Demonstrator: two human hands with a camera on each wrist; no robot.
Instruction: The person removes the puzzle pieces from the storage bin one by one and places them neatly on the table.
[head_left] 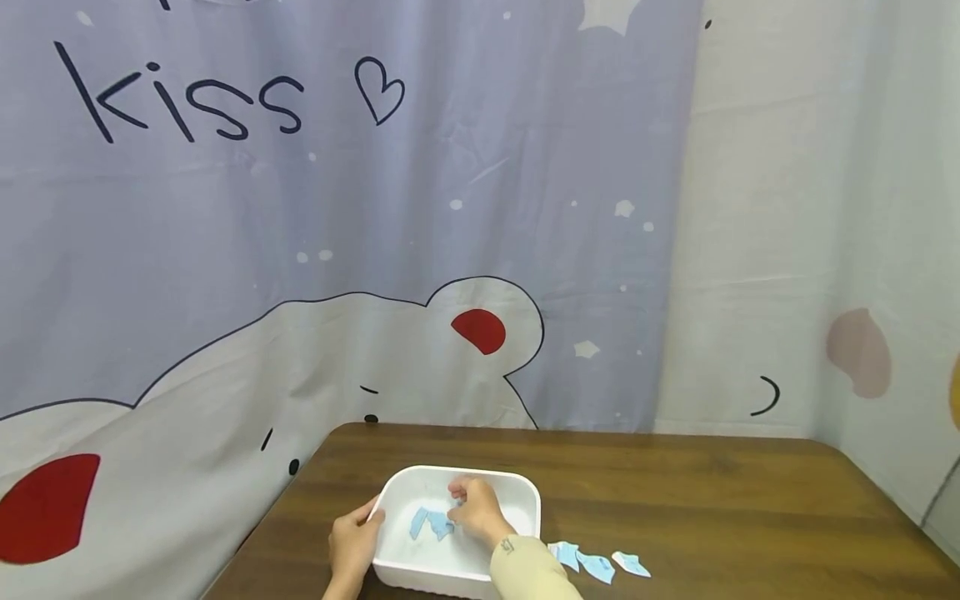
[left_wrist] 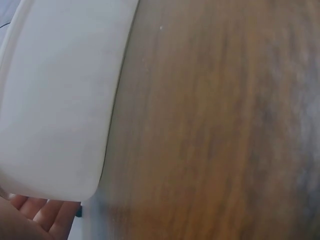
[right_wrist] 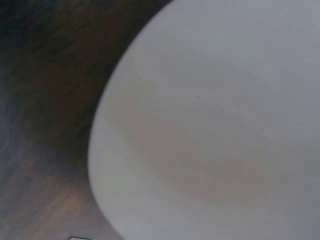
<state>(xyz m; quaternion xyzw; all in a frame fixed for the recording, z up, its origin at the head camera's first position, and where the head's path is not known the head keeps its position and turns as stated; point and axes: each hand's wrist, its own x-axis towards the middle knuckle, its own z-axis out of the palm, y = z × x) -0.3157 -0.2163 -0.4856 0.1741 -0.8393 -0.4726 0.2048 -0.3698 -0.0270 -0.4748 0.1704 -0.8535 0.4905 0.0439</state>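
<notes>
1. The gathering is seemingly standing partway: a few blue scraps (head_left: 419, 523) are lying inside the white tray (head_left: 438, 577), left of its middle.
2. At least three loose scraps (head_left: 597, 568) are remaining on the bench (head_left: 712, 517), just right of the tray; the sleeve (head_left: 532, 571) may be hiding more.
3. The tray is facing open side up, its long axis running left to right.
4. Inside, the leftmost scrap is pointing mostly away from the person; on the bench, the rightmost is slanting from far left to near right.
5. The hands are working apart: the left hand (head_left: 354, 540) is gripping the tray's left wall; the right hand (head_left: 478, 507) is bending its fingers over the interior, whether pinching a scrap I cannot tell.
</notes>
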